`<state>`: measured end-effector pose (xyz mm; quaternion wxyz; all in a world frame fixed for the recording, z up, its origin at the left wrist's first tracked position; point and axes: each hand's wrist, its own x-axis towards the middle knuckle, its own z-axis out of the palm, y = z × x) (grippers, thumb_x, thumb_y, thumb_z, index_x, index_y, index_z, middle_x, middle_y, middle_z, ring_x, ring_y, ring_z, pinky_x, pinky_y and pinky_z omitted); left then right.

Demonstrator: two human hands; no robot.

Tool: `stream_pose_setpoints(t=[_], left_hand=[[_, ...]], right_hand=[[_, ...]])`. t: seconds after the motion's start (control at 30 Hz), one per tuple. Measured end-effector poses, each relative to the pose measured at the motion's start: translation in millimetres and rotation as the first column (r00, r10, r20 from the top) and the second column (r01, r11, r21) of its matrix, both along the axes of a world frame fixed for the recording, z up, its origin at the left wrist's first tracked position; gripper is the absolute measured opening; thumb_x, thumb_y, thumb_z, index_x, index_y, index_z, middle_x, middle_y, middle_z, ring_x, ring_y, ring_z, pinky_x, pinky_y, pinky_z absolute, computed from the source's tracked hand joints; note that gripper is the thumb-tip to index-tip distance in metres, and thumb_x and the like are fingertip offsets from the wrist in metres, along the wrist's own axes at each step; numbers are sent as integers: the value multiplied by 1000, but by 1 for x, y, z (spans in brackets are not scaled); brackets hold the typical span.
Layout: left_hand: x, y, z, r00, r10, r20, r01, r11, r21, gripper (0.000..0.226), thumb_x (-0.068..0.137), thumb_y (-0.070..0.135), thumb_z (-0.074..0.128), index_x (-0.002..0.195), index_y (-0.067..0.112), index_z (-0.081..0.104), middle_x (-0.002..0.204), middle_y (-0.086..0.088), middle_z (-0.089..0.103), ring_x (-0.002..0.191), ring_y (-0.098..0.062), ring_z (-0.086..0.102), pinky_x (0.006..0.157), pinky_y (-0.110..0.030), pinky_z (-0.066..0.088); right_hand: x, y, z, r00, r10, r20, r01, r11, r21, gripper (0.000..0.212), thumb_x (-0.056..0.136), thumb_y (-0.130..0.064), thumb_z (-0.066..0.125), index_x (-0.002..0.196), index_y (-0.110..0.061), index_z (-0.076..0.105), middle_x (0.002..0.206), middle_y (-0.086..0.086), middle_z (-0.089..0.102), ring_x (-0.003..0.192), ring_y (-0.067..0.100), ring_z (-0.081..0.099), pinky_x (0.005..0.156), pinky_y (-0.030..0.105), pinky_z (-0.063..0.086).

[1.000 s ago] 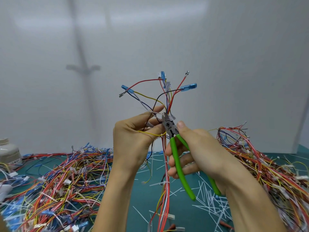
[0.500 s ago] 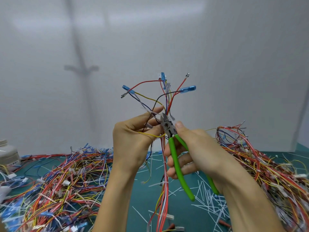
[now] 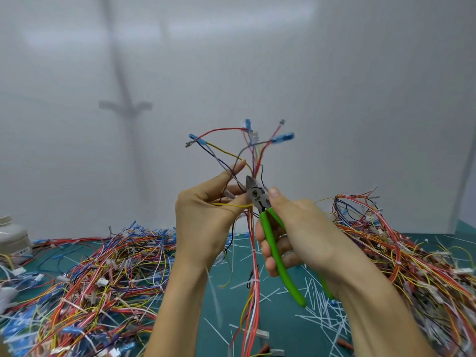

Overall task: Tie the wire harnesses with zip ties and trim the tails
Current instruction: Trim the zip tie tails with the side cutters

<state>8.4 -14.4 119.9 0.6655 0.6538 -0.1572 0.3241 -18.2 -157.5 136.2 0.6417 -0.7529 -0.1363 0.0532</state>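
Presently the wire harness [image 3: 253,266], judged light, limp and best taken below its splayed ends, is being held above the table [image 3: 288,331] in the clenched grip of the left hand [image 3: 206,222], while the cutters [image 3: 257,199] are being clasped in the right hand [image 3: 304,228].

Glossy green plastic handles on dull grey metal cutters [image 3: 260,199], plastic-sheathed wires [image 3: 253,253], matt teal mat [image 3: 283,331]

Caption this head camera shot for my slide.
Left hand grips a wire harness; right hand holds green-handled cutters close beside it.
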Motion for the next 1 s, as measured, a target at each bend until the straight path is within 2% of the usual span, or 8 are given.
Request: stream_pose_setpoints(t=[0.07, 0.17, 0.33, 0.43, 0.53, 0.67, 0.87, 1.0], left_hand=[[3, 3, -1, 999, 39, -5, -39, 997, -63, 46, 74, -2, 80, 110, 26, 72, 76, -11, 75, 70, -13, 69, 70, -20, 56], [6, 11, -3, 995, 58, -85, -73, 980, -187, 26, 74, 1, 80, 93, 17, 73, 75, -5, 76, 72, -13, 71, 66, -17, 54], [4, 19, -3, 968, -77, -238, 24, 975, -219, 16, 63, 25, 83, 76, 25, 72, 92, -2, 77, 71, -4, 66, 63, -17, 51], [2, 18, -3, 960, -127, -248, 75, 975, -207, 29, 58, 33, 80, 83, 23, 70, 93, 1, 77, 61, 0, 58, 57, -13, 47], [3, 18, -2, 954, -194, -228, 162, 975, -151, 23, 65, 32, 77, 84, 21, 71, 99, -4, 77, 66, -8, 54, 63, -18, 46], [2, 17, -2, 942, -283, -180, 274, 959, -76, 19, 75, 25, 71, 93, 19, 68, 103, -7, 76, 86, -19, 72, 74, -24, 55], [-3, 28, -2, 948, -192, -256, 231, 964, 134, 20, 82, 30, 73, 101, 25, 73, 104, 0, 75, 95, -16, 68, 84, -37, 51], [-8, 34, -3, 923, -281, -264, 353, 891, 285, 21, 86, 8, 69, 105, 15, 74, 109, 1, 75, 105, -16, 69, 88, -24, 54]], right_hand=[[3, -3, 0, 1000, -27, 9, 27, 999, 20, 70, 100, -56, 31, 71, -4, 66, 56, 8, 61, 45, 20, 59, 46, 28, 55], [7, -7, -3, 995, -78, 53, 78, 997, 10, 72, 80, -73, 45, 76, -5, 69, 59, 3, 66, 49, 19, 62, 55, 33, 58], [16, 0, -14, 974, -152, 167, 150, 988, 26, 21, 83, -34, 75, 81, -14, 71, 69, 2, 71, 50, 13, 59, 60, 37, 59], [20, 5, -19, 972, -161, 170, 151, 986, 73, 20, 79, -32, 79, 81, -13, 72, 62, 2, 66, 50, 14, 58, 62, 41, 60], [21, 11, -21, 971, -152, 183, 126, 981, 146, 20, 78, -30, 81, 80, -11, 73, 71, 10, 71, 49, 15, 56, 61, 42, 59], [22, 16, -22, 951, -182, 250, 141, 975, 173, 14, 77, -22, 82, 77, -13, 71, 68, 8, 72, 48, 14, 56, 51, 28, 52], [21, 10, -18, 911, -217, 351, 147, 965, 216, 7, 82, -15, 77, 78, -16, 71, 66, 4, 71, 48, 11, 59, 51, 22, 53], [20, 5, -17, 925, -160, 345, 78, 968, 239, 4, 87, -11, 71, 85, -14, 69, 74, 2, 76, 66, 31, 68, 61, 29, 59]])
